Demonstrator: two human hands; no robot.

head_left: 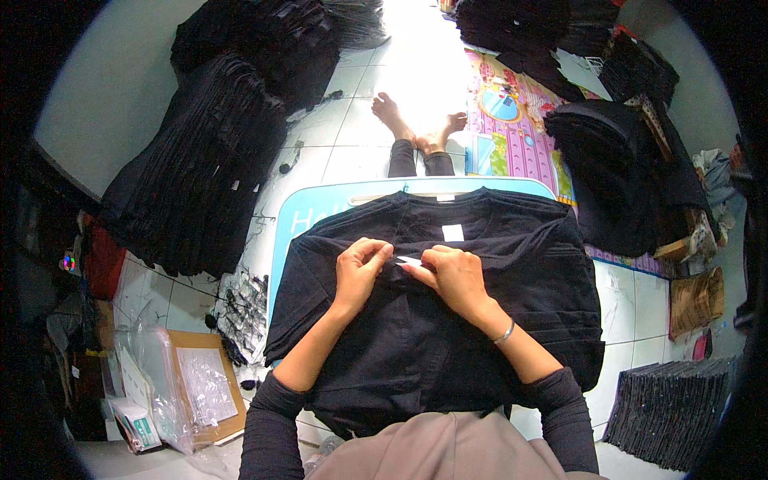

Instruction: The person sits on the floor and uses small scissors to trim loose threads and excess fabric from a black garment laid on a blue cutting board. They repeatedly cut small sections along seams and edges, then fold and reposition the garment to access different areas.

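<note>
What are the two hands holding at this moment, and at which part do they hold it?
Both hands pinch a small white tag over the black T-shirt: the left hand near its left end, the right hand at its right end, with the fingertips.

A small white rectangular neck label [453, 233] sits inside the collar of the black shirt, at its far middle. Just near of it, a narrow white tag [410, 261] is pinched between the fingers of the left hand [358, 270] and the right hand [456, 276]. On the floor at the near left lie clear plastic bags [152, 360] over a brown cardboard sheet [210, 386], with a small white-and-green packet [142, 430] at their near edge.
</note>
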